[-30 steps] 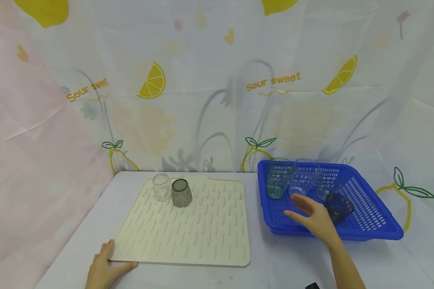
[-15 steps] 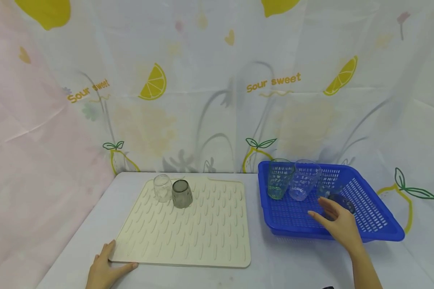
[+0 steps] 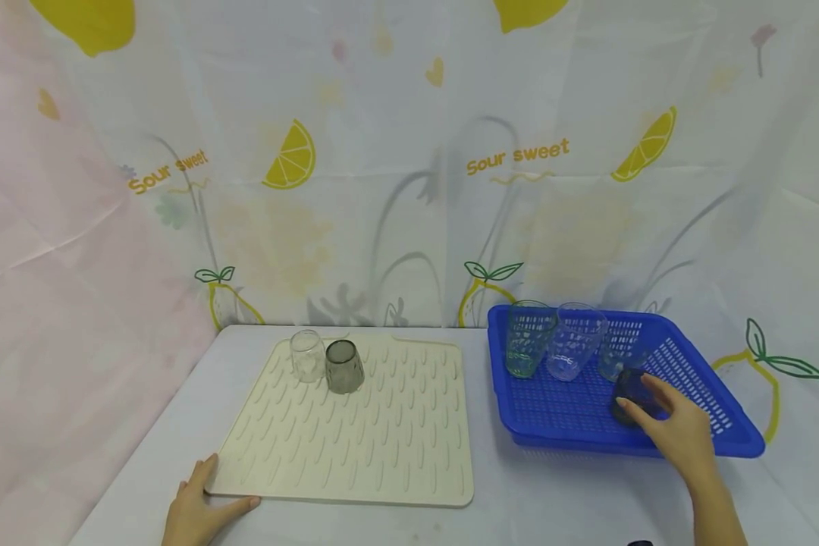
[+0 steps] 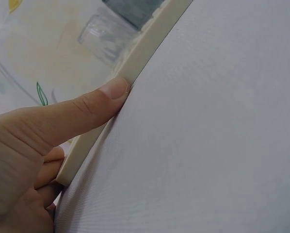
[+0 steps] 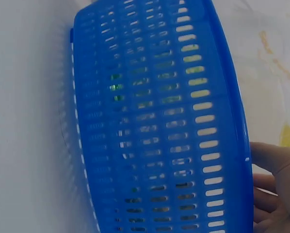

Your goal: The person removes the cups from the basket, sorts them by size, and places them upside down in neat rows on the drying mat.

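Observation:
My left hand [image 3: 194, 504] rests at the near left corner of a cream drying mat [image 3: 382, 432], thumb along its front edge and fingers by its left side. In the left wrist view the thumb [image 4: 87, 114] touches the mat's edge [image 4: 140, 53]. On the mat a clear glass [image 3: 307, 356] and a smoky grey glass [image 3: 344, 368] stand side by side. My right hand [image 3: 679, 428] reaches into a blue plastic basket [image 3: 553, 438], its thumb and fingers gripping a dark glass [image 3: 628, 390]. The right wrist view shows mostly the basket's slotted wall [image 5: 154, 111], hiding the glass.
A green-tinted glass [image 3: 525, 345], a clear glass [image 3: 573, 349] and another clear glass [image 3: 614, 356] lean along the basket's back wall. Behind the white-covered table hangs a lemon-print cloth [image 3: 396, 227].
My right hand has moved right over the basket and come round the dark glass, which now sits more upright and slightly left. My left hand stays at the mat corner.

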The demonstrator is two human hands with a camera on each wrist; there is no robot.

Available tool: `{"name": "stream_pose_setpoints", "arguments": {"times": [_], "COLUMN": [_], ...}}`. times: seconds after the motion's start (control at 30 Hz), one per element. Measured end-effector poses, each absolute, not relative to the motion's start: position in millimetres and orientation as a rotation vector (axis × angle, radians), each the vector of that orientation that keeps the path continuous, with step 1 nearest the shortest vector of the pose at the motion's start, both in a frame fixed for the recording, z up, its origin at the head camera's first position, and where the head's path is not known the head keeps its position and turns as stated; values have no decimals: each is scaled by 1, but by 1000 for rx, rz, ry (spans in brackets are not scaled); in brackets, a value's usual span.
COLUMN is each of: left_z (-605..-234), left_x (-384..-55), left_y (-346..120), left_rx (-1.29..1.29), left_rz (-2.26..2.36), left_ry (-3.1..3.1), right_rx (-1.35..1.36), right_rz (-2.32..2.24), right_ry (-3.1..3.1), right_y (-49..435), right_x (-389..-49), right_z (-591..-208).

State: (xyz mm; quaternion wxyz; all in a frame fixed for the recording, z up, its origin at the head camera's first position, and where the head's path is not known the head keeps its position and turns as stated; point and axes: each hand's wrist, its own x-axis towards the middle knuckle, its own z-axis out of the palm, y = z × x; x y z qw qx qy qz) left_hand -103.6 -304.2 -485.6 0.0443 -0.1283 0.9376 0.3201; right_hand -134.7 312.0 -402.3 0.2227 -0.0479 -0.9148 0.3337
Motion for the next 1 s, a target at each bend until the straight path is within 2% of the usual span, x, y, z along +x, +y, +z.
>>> {"name": "stream_pose_setpoints", "arguments": {"times": [0.7, 1.0], "left_z": [-486, -486], "left_x": [-103, -104], "left_y": [-303, -304], "left_rx": [-388, -389], "left_rz": [987, 980], "left_ry": [2873, 2877], "right_rx": [-261, -191], "right_rz": [782, 734], "right_ry": [-2812, -2933], "right_y": [347, 354], "right_x": [-150, -160], "right_z": [-398, -395]}}
